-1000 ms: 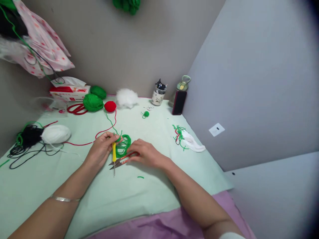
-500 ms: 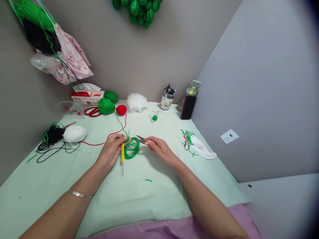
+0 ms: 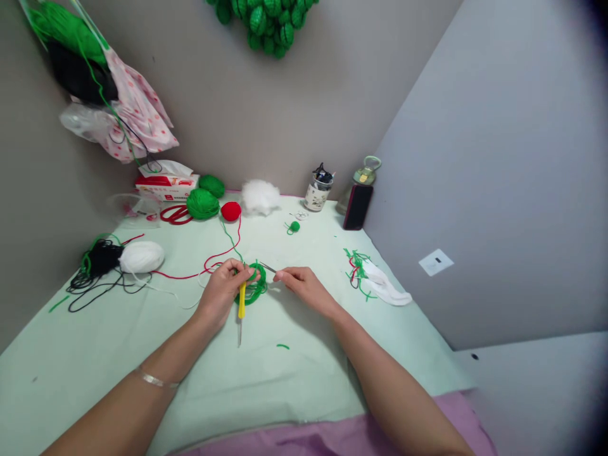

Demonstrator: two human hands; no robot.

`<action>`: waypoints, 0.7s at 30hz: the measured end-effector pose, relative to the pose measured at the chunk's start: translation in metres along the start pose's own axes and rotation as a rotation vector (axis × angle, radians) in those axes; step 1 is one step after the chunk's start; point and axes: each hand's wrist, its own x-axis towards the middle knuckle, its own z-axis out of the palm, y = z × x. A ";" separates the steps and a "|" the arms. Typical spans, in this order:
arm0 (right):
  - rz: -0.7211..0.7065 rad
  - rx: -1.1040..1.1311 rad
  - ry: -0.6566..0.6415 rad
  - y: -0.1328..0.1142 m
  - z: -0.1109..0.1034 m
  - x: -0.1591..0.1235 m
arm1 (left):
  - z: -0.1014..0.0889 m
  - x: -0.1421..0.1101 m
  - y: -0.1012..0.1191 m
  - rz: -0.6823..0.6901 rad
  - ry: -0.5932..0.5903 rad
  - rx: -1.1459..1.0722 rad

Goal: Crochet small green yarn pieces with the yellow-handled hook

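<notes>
Yarn work, roughly mid-job by the looks of it. Got a small bright-green yarn piece (image 3: 253, 277), mostly hidden by fingers, pinched in the left hand (image 3: 223, 286), plus a yellow-handled metal hook (image 3: 242, 301) pointing down below that grip. Thin dark metal snips (image 3: 268, 268) clamped in the right hand (image 3: 304, 286), tip near the left fingertips; can't tell if touching any strand. Right by the left grip, a loose round coil of green yarn (image 3: 263, 286), so plenty left to use. Probably done: one little round green yarn ball (image 3: 295, 226), out beyond both grips. Also some trimming, judging by the tangled green, red and black clippings (image 3: 360, 262) off to the right. Probably unfinished: whatever's pinched on the left.
</notes>
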 end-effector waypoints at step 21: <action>-0.436 -0.284 0.273 0.008 0.022 -0.004 | -0.001 0.004 -0.001 -0.052 0.016 -0.084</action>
